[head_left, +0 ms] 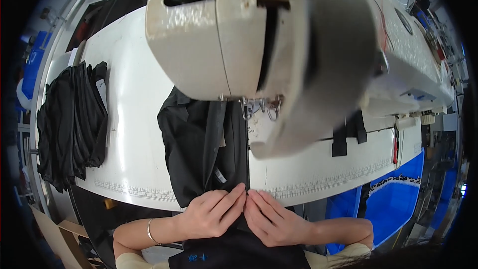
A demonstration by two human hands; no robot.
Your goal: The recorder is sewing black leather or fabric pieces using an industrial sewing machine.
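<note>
Left hand and right hand together pinch the black fabric piece, lying lengthwise ahead toward the sewing machine; left nearer its bulk.

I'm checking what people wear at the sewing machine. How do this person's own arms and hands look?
The left grip and right grip are bare hands, without gloves. A thin, shiny metal bangle circles the left forearm; none shows on the right. Pale cream sleeves end near the elbows.
</note>
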